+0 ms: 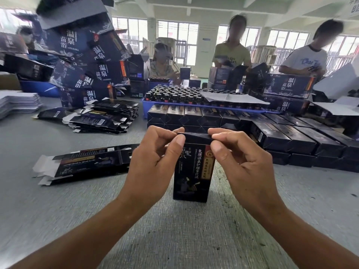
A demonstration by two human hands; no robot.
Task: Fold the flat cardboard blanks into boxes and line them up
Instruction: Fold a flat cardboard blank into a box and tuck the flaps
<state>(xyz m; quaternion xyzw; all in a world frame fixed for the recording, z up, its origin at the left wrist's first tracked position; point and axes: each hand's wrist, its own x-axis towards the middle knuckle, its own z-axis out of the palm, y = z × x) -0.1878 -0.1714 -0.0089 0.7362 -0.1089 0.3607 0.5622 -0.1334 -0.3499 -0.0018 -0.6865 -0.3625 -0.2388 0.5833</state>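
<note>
Both forearms are reaching in from the bottom of the head view, meeting over a dark upright box (193, 171) that is standing on end on the grey table (48, 210), straight in front of the person. At its top edge the left hand (155, 158) is pinching one corner between thumb and curled forefinger, and the right hand (239, 158) is doing the same at the opposite corner, so both are closing tightly on the top flap with the remaining fingers loosely curled behind.

Judging from this, the flap is being tucked or pressed shut, and the risk is lying there: uneven pressure could be creasing the lid or popping a side seam, and because the tall, narrow box is resting only on its small base, a push off-centre could be tipping it over. If the tab is missing its slot, the top might be springing open again.

As for looks, the box is appearing black with a red-and-gold vertical label, pale characters and a small figure printed low on the front; its walls are seeming square and uncrushed.

Beyond it, finished boxes (281, 136) are lying in close rows. To the left, one flat blank (85, 162) is lying unfolded, with a stack of blanks (104, 117) farther back.
</note>
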